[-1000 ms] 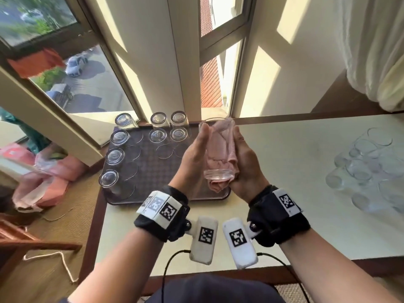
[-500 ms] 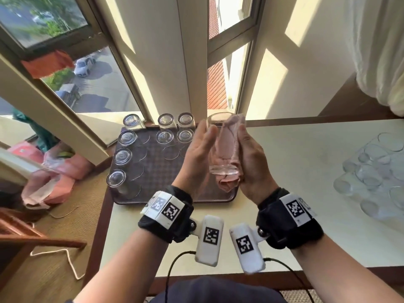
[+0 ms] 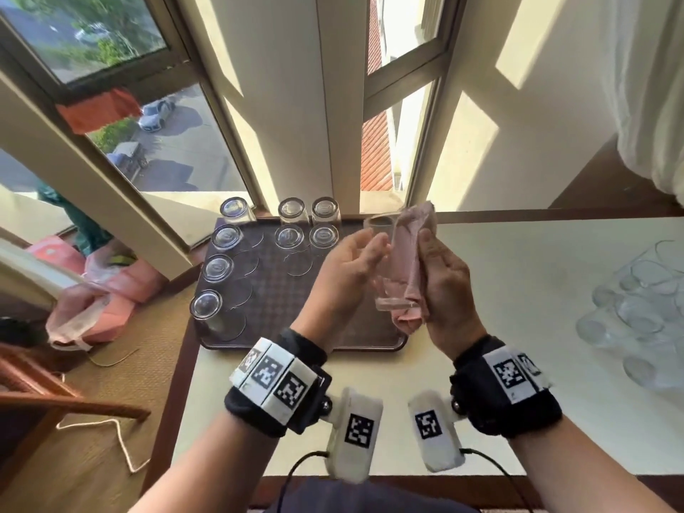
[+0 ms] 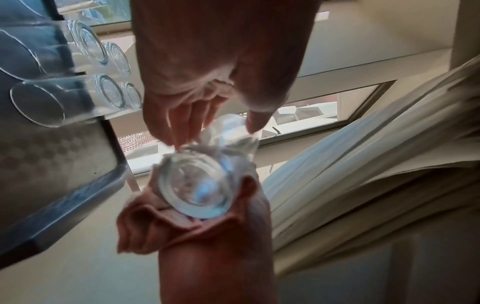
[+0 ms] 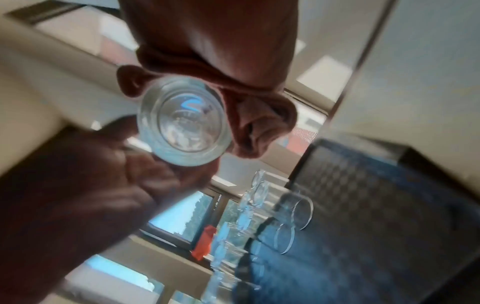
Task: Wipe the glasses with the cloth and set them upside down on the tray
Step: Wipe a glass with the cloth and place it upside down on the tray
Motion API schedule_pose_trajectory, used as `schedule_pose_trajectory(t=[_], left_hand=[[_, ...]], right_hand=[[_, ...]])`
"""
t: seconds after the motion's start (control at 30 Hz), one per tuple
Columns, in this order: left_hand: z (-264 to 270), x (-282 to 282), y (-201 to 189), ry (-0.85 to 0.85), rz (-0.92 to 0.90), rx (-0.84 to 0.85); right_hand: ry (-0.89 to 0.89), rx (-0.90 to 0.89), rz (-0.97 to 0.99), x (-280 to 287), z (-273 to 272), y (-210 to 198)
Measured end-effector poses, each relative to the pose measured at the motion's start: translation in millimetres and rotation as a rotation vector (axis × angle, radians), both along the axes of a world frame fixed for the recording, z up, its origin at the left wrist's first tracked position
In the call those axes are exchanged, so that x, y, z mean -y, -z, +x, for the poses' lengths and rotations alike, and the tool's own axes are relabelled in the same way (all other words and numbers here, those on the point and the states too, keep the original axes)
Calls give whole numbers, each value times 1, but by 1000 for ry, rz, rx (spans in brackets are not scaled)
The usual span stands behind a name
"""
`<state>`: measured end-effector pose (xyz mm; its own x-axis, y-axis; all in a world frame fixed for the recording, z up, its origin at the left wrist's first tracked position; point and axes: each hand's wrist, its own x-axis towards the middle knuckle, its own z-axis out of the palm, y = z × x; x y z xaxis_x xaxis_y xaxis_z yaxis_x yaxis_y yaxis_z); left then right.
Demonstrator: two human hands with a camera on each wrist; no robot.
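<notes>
A clear glass (image 3: 383,279) is held in the air above the tray's right part, base towards me and rim away. My right hand (image 3: 444,279) grips the pink cloth (image 3: 411,253) and presses it along the glass's right side; a cloth end sticks up past the rim. My left hand (image 3: 351,268) has its palm off the glass, and only the fingertips and thumb pinch it near the rim. The left wrist view shows the glass base (image 4: 200,191) resting in the cloth (image 4: 145,226). In the right wrist view the base (image 5: 182,121) sits beside the bunched cloth (image 5: 259,123).
Several glasses (image 3: 216,268) stand upside down along the left side and back of the dark tray (image 3: 296,312). A cluster of clear glasses (image 3: 636,301) stands on the cream table (image 3: 518,290) at the right. Windows and a sill are close behind the tray.
My left palm has come away from the glass, leaving only fingertips and thumb on it. The cloth has shifted up along the glass's right side, and both hands sit slightly higher.
</notes>
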<state>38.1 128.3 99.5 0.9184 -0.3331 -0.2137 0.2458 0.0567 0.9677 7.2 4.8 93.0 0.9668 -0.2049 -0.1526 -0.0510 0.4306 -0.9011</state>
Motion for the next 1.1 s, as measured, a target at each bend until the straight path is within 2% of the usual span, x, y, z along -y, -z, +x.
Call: schedule_pose_trajectory(t=[0.07, 0.13, 0.27, 0.33, 0.5, 0.6, 0.73, 0.87, 0.93, 1.0, 1.1], left_hand=[[-6, 6, 8, -27, 58, -77], [-14, 10, 15, -88, 24, -129], [-14, 7, 16, -55, -305, -246], [-9, 3, 20, -22, -382, -240], [-4, -7, 25, 76, -330, -61], [-7, -4, 27, 109, -188, 164], [-10, 5, 34, 108, -68, 295], [-9, 4, 44, 115, -46, 377], [-7, 4, 42, 134, -45, 363], [-3, 2, 38, 146, -15, 350], [6, -9, 31, 167, 110, 358]], right_hand=[[64, 61, -208, -5, -2, 12], [58, 59, -225, -11, -5, 18], [-102, -167, 325, -9, -10, 14], [-189, -226, 439, -4, -10, 11], [-320, -269, 519, 6, -5, 6], [-257, -333, 483, 2, -1, 5], [-157, -407, 503, -6, 3, 9], [-166, -456, 379, -2, -1, 11], [-144, -464, 219, 3, -6, 9], [-65, -456, 38, 6, -10, 8], [90, -387, -93, 15, -14, 9]])
